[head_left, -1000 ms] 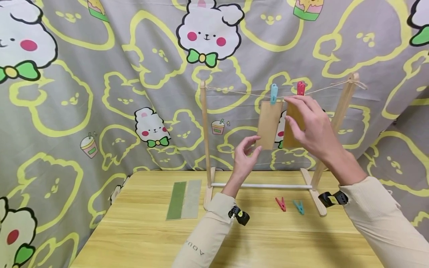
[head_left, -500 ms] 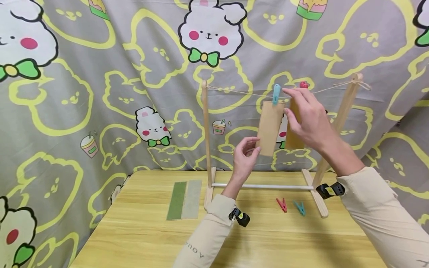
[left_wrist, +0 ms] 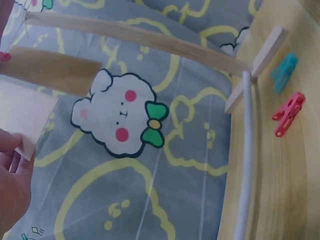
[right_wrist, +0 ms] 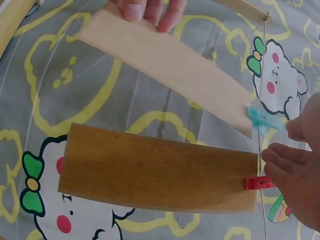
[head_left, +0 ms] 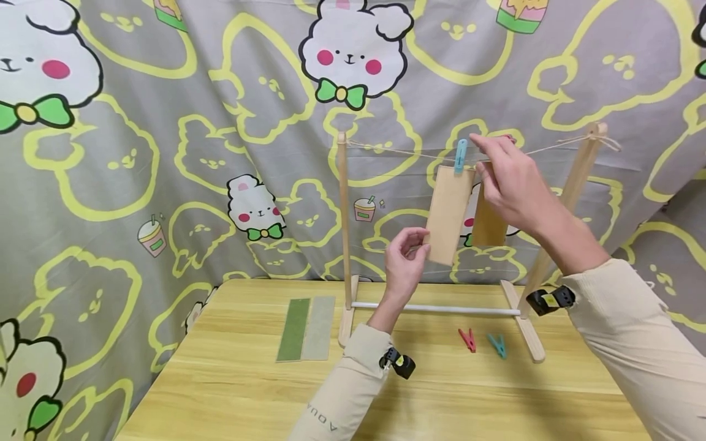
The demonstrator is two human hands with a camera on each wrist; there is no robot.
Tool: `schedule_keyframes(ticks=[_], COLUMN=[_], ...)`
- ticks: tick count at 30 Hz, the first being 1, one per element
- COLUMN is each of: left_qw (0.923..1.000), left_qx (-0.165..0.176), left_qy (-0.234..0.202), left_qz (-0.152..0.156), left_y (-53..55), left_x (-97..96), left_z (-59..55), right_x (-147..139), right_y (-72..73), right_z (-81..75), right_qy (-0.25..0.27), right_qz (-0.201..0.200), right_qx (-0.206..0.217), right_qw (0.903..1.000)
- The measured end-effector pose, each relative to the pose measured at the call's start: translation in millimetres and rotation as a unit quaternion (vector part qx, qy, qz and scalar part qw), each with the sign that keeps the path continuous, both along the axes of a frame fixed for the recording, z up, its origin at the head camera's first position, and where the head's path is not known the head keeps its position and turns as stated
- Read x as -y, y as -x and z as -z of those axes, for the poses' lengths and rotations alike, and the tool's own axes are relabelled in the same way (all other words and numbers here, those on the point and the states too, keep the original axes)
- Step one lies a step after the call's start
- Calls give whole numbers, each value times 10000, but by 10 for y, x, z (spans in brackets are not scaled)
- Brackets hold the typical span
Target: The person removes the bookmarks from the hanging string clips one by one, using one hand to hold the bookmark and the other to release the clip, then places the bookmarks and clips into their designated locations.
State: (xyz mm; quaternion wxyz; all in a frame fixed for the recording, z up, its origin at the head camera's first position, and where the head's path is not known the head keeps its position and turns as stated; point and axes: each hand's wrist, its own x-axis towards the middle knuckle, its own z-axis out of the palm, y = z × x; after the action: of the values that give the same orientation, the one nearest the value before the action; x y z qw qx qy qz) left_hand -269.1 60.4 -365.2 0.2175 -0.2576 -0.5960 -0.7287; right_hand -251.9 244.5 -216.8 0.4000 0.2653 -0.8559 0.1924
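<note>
In the head view, a light beige card hangs tilted from a string by a blue clothespin. My left hand pinches its lower left edge between thumb and fingers. Beside it hangs a brown card, partly behind my right hand. A red clothespin holds that card at the string in the right wrist view. There, the thumb and fingers of my right hand are spread apart just off the end of the blue clothespin, with nothing between them.
The string runs between two wooden posts joined low down by a white rod. A red clothespin and a teal clothespin lie on the table. Green and grey cards lie left of the stand.
My right hand has drawn up toward the top of the blue clothespin, off the brown card's left edge. The beige card's lower end has swung toward me, with my left hand at its edge.
</note>
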Motion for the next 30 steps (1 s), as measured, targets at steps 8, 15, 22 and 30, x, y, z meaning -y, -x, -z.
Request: schedule_keyframes(ticks=[8,15,22,30], left_qw=[9999,9999,9999,9998], left_qx=[-48,-76,-47,-76], left_qy=[-44,-69,-30,21], left_qz=[-97,-39,-134,-172], left_y=[86,77,59,51], left_x=[-53,-39,-17,-28], left_z=[144,167,165,157], right_x=[31,114,121,117], right_y=[43,94,108,99], right_z=[-131,-232,-275,-313], right_qy=[-160,-231,-194,211], right_qz=[259,435,426,539], right_qx=[861,1116,1027,1452], right_qw=[9958,9925,9936,9877])
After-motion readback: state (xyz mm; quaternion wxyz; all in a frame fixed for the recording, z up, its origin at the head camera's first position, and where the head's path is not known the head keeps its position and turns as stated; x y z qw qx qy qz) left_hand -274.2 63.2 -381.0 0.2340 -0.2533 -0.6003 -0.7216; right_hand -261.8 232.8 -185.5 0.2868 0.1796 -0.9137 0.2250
